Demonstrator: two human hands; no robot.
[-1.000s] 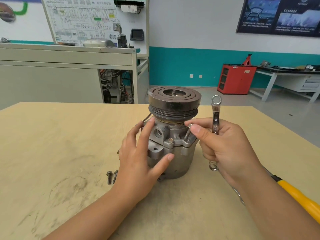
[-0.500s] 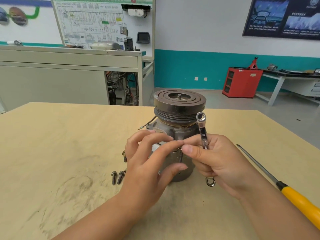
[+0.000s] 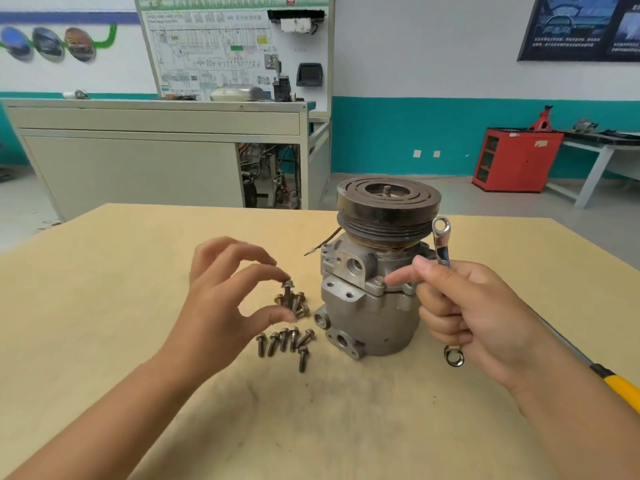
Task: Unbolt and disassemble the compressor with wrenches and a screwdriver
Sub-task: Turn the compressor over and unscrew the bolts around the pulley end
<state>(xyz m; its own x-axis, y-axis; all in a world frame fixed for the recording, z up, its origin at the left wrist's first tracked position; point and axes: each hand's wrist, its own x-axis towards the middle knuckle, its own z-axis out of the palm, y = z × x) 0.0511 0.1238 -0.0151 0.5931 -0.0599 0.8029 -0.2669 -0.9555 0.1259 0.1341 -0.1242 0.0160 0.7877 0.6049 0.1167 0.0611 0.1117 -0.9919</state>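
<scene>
The grey compressor [image 3: 367, 306] stands upright on the wooden table [image 3: 104, 306], its dark pulley [image 3: 388, 206] on top. My left hand [image 3: 225, 306] is to its left and pinches a long bolt [image 3: 287, 292] upright between forefinger and thumb, over a pile of loose bolts [image 3: 287, 337]. My right hand [image 3: 467, 313] grips a shiny ring wrench [image 3: 441, 244] upright beside the compressor's right side. Its forefinger reaches to a bolt head [image 3: 379, 280] on the housing flange.
A yellow-handled screwdriver [image 3: 620, 386] lies on the table behind my right wrist. A grey cabinet bench [image 3: 138, 150] with a wiring board stands beyond the table. A red cabinet [image 3: 512, 161] and a white bench are at the far right.
My left hand has left the compressor and moved left with a bolt to the bolt pile. My right hand has stayed beside the housing with the wrench.
</scene>
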